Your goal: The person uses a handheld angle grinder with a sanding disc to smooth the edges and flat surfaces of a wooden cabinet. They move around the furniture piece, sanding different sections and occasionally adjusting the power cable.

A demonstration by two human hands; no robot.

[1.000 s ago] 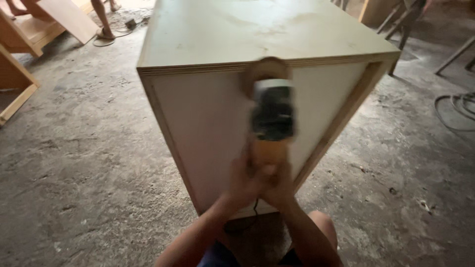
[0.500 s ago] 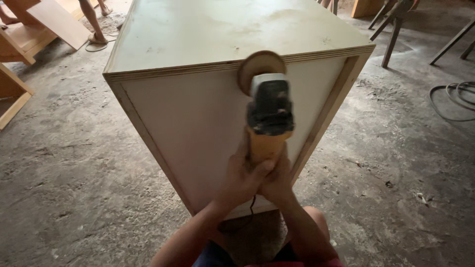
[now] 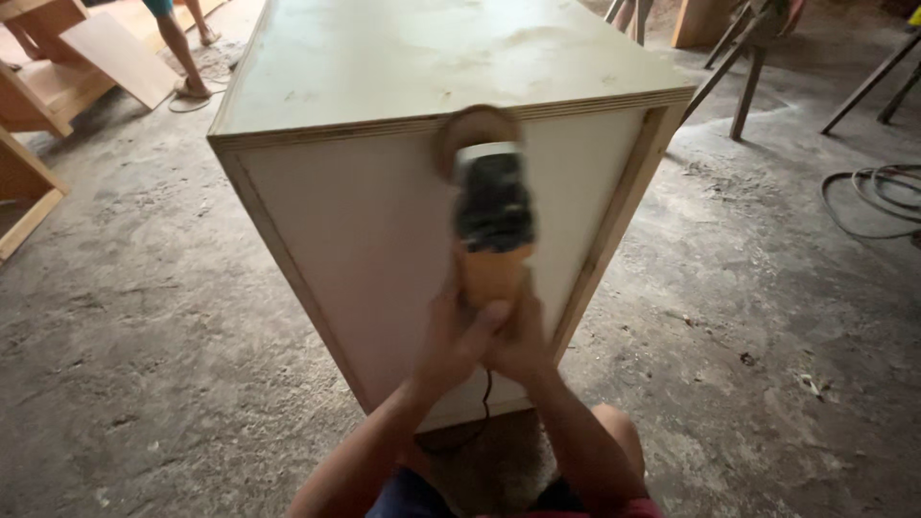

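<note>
Open concrete floor on both sides; the tall box blocks the way straight ahead.

The pale plywood cabinet (image 3: 384,249) fills the middle, its wide flat top (image 3: 422,58) bare and open to reach from above. Grey concrete floor (image 3: 144,326) lies free to the left of it and to the right. Obstacles ring the edges: wooden furniture frames (image 3: 38,105) and another person's legs (image 3: 182,48) far left, slanted wooden legs (image 3: 748,67) beyond the box, a coiled grey cable (image 3: 873,201) far right.

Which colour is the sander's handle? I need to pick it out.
Light orange-tan, below the dark grey body of the sander. The head view shows it best.
</note>
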